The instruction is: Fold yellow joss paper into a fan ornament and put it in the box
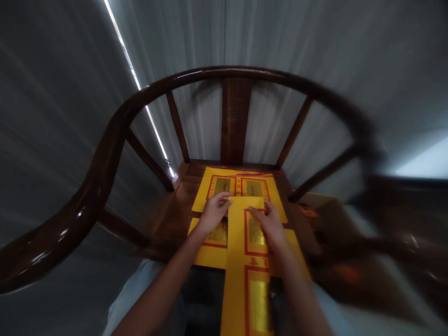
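Note:
A long strip of yellow paper (237,242), with red-bordered gold panels along its right side, hangs toward me in front of the chair seat. My left hand (215,210) pinches its upper left corner between thumb and fingers. On the opposite edge my right hand (271,221) grips it, thumb on the printed face and fingers behind. Beneath my hands, a yellow printed sheet (199,198) with two gold panels lies on the seat. Another yellow sheet (210,259) lies nearer to me, partly hidden by the strip and my arms.
A dark, polished wooden chair (231,72) with a curved back rail surrounds the sheets. Thin pinkish-red strands (252,173) lie at the back of the seat (180,200). To the right stands a blurred cardboard box (325,210) with orange things in it. Grey corrugated wall (210,32) rises behind.

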Demonstrator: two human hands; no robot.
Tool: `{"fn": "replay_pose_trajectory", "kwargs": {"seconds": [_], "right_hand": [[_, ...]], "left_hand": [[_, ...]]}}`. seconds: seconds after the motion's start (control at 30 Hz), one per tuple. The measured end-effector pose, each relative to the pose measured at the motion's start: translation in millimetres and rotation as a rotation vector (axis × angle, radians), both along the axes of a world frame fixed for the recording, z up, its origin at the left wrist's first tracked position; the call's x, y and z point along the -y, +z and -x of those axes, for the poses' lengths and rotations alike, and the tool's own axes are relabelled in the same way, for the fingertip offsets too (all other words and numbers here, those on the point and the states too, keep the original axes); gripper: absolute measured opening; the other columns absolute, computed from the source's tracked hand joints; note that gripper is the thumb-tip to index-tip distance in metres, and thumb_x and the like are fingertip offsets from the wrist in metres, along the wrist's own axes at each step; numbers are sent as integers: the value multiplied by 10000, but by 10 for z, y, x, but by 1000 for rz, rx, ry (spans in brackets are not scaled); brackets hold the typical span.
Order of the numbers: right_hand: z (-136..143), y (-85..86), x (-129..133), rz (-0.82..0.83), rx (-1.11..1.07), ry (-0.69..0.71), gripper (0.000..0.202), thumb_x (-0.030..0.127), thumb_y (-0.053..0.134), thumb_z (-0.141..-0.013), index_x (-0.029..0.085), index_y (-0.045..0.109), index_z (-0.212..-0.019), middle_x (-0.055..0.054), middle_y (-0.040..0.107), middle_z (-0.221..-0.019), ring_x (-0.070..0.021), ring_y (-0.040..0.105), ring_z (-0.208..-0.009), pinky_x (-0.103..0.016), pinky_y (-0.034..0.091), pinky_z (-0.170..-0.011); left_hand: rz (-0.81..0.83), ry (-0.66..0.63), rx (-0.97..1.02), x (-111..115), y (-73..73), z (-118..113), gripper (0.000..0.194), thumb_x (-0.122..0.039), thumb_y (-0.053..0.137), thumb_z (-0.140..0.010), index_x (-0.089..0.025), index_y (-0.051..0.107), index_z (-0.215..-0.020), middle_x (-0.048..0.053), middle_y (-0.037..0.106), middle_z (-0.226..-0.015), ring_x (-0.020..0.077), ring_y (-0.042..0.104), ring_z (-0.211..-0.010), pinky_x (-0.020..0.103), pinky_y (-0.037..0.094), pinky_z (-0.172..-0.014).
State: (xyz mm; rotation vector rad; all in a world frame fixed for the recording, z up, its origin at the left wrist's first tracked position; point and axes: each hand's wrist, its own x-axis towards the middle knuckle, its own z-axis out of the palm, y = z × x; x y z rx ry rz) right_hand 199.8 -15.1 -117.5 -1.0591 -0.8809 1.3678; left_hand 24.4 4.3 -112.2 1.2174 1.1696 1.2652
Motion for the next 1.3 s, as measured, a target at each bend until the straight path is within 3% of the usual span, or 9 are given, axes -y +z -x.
{"fn": "replay_pose_trajectory", "kwargs": {"seconds": [0.23, 0.57, 0.7, 0.8, 0.9, 1.3], "right_hand": [[14, 52, 27, 6, -11, -3, 487, 394, 850, -596, 222, 611, -983, -53, 753, -867, -287, 718, -788, -393, 572, -697], [2, -42, -25, 6, 38, -27, 519, 406, 853, -578, 206, 617, -994, -72, 753, -916, -291, 713, -849, -389, 576, -715], [1, -32, -20, 16, 23, -10, 545, 386, 860, -568, 211, 610, -1019, -65, 754, -897, -289, 717, -838, -392, 575, -730], [-11, -37, -17, 14, 43, 14, 546, 410, 852, -575, 210, 609, -1020, -54, 753, -845, -289, 719, -817, -394, 575, -718], [-29, -53, -26, 10, 49, 12, 530, 433, 841, -589, 210, 609, -1010, -56, 753, -863, -288, 719, -840, -389, 575, -731], [-23, -82, -59, -4, 61, 0, 466, 358, 825, -601, 207, 619, -990, -70, 752, -978, -286, 707, -937, -391, 572, -788]], "left_hand": [[-22, 22, 26, -14, 15, 16, 254, -269, 725, -721, -176, 681, -952, 6, 634, -775, 127, 634, -664, 187, 548, -471], [14, 29, 30, -23, 27, 19, 259, -297, 731, -696, -158, 697, -912, 40, 694, -797, 174, 676, -733, 232, 570, -526], [-79, 47, -26, -41, 5, 44, 315, -288, 705, -732, -185, 696, -1030, 10, 701, -756, 156, 671, -698, 233, 558, -579], [-146, 63, -118, -58, -13, 61, 223, -265, 699, -741, -187, 734, -947, 25, 731, -778, 166, 685, -743, 245, 559, -666], [-127, 64, -138, -68, -29, 61, 172, -267, 698, -739, -183, 748, -882, 43, 753, -822, 187, 697, -771, 258, 564, -659], [-56, 93, -105, -88, -67, 59, 204, -220, 704, -723, -177, 758, -915, 56, 763, -837, 188, 704, -748, 290, 576, -692]]}}
